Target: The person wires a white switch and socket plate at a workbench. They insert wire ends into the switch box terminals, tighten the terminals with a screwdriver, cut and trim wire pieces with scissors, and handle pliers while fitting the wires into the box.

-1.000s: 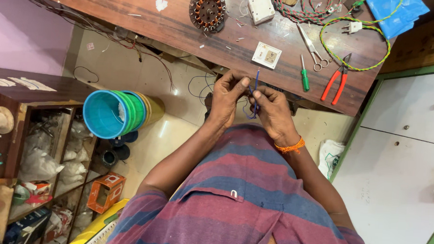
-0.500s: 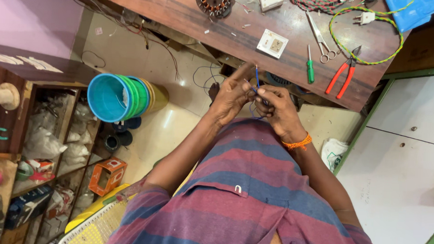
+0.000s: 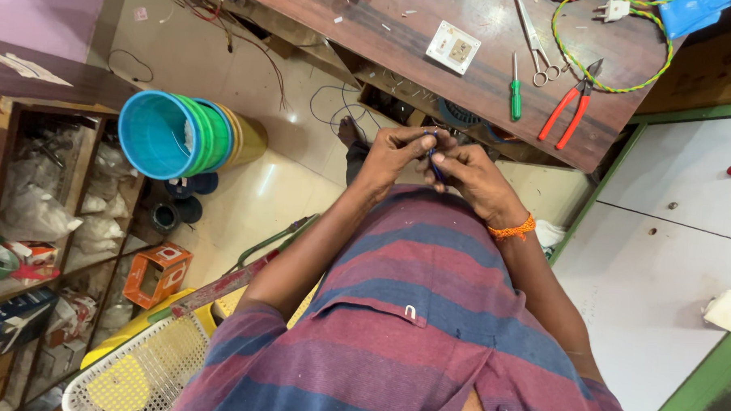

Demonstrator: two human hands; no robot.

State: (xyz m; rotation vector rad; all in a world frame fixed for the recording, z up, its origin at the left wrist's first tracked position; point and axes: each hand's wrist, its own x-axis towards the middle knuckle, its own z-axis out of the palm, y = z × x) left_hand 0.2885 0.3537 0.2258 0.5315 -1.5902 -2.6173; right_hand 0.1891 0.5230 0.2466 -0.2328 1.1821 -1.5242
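Observation:
Both my hands meet in front of my chest, just below the near edge of the wooden workbench (image 3: 483, 80). My left hand (image 3: 393, 154) and my right hand (image 3: 473, 175) pinch a thin dark blue wire (image 3: 437, 162) between their fingertips. An orange thread band (image 3: 510, 230) circles my right wrist. On the bench above my hands lie a white switch plate (image 3: 453, 46), a green-handled screwdriver (image 3: 515, 91), red-handled pliers (image 3: 570, 113) and scissors (image 3: 535, 48).
A looped green-yellow cord with a white plug (image 3: 622, 52) lies on the bench. Stacked blue and green plastic tubs (image 3: 186, 134) stand at the left beside shelves (image 3: 49, 211) of bagged parts. A white cabinet (image 3: 672, 240) is at the right, a white basket (image 3: 141, 372) at the lower left.
The view has tilted down and nearer, so the bench has slid towards the top. My hands have stayed together on the blue wire, with the fingers shifting slightly.

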